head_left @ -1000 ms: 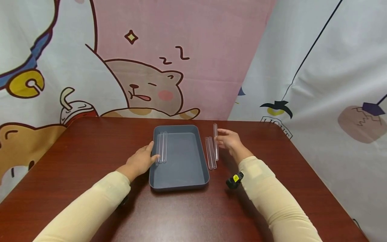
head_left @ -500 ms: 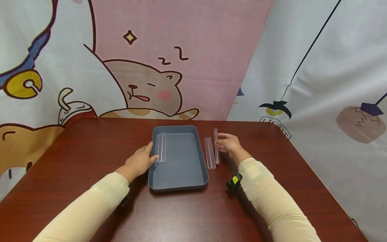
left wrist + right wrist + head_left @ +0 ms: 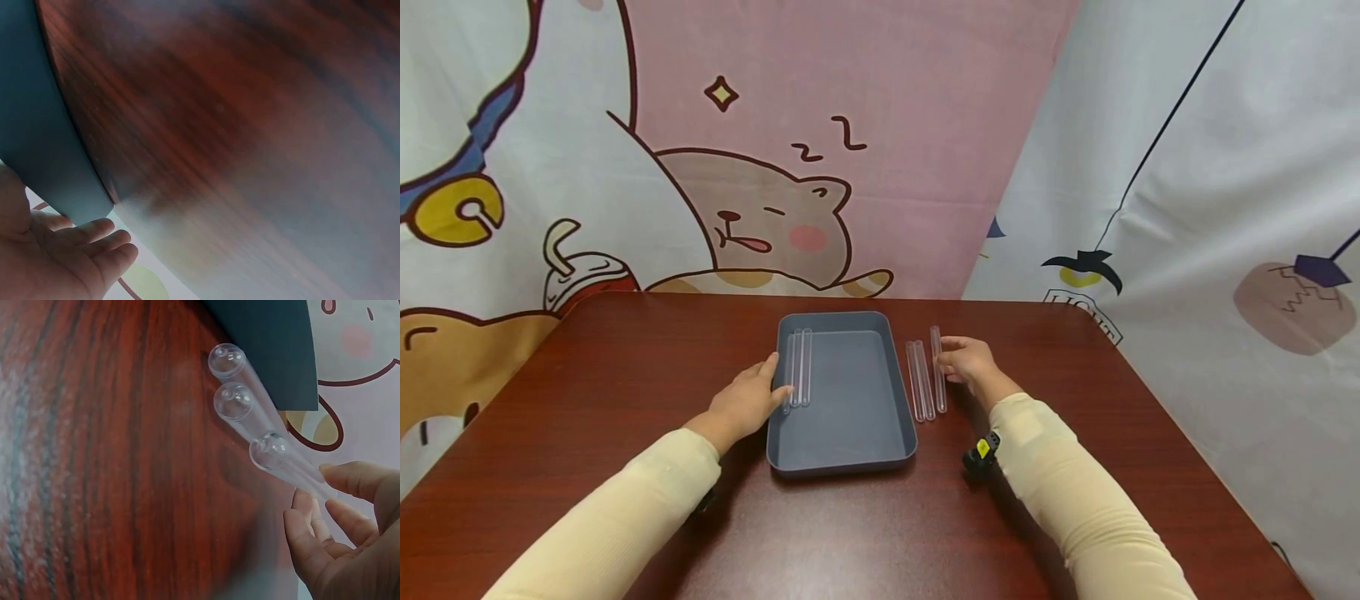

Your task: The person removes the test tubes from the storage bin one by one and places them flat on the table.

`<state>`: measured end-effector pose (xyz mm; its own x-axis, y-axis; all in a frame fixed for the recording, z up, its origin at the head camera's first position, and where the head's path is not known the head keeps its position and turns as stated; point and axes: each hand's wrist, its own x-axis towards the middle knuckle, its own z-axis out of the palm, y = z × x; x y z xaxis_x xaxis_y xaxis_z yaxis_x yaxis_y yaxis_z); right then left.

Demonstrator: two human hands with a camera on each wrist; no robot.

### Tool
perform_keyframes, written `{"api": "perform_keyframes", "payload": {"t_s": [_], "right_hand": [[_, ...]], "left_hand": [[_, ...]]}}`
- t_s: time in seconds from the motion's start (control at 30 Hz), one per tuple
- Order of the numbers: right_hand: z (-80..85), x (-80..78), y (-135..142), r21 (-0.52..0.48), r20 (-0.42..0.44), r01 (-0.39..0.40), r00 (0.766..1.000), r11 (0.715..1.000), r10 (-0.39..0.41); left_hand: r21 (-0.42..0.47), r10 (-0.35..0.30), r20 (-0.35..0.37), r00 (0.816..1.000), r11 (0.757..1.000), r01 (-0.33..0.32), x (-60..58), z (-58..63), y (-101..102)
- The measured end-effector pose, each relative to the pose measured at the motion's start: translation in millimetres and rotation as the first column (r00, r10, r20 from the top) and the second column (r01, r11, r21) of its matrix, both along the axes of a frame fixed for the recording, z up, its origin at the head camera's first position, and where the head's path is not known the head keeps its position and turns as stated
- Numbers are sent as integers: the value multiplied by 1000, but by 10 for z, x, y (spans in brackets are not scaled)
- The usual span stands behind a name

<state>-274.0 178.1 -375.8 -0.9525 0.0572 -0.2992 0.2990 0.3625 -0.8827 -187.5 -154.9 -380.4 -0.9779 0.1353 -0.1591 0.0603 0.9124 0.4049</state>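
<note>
A clear test tube (image 3: pixel 938 392) is pinched between the thumb and fingers of my right hand (image 3: pixel 967 362), rounded end toward me. Two more clear test tubes (image 3: pixel 922 383) lie side by side to its left, by the grey tray (image 3: pixel 850 433). In the right wrist view the held test tube (image 3: pixel 272 453) is nearest the fingers; whether it touches the table is unclear. My left hand (image 3: pixel 745 400) holds the tray's left rim, thumb over the edge and fingers outside. Inside the tray, three clear test tubes (image 3: pixel 806 367) lie along the left wall, partly behind the thumb.
The tray stands on a reddish-brown wooden table (image 3: pixel 835 533). Behind the table's far edge hangs a printed cloth (image 3: pixel 917 150) with cartoon animals. A small black device with a yellow mark (image 3: pixel 981 450) sits at the right wrist.
My right hand has brought the held test tube toward me and slightly lower, roughly in line with the two beside it. The left hand and the tray have stayed in place.
</note>
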Motion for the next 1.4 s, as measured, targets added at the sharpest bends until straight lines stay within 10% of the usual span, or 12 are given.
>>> {"api": "perform_keyframes", "payload": {"t_s": [1.4], "right_hand": [[-109,24,-41,114,-16,-55,998,992,58]], "left_hand": [[0,-12,-17,1000,1000,12,15,10,3]]}}
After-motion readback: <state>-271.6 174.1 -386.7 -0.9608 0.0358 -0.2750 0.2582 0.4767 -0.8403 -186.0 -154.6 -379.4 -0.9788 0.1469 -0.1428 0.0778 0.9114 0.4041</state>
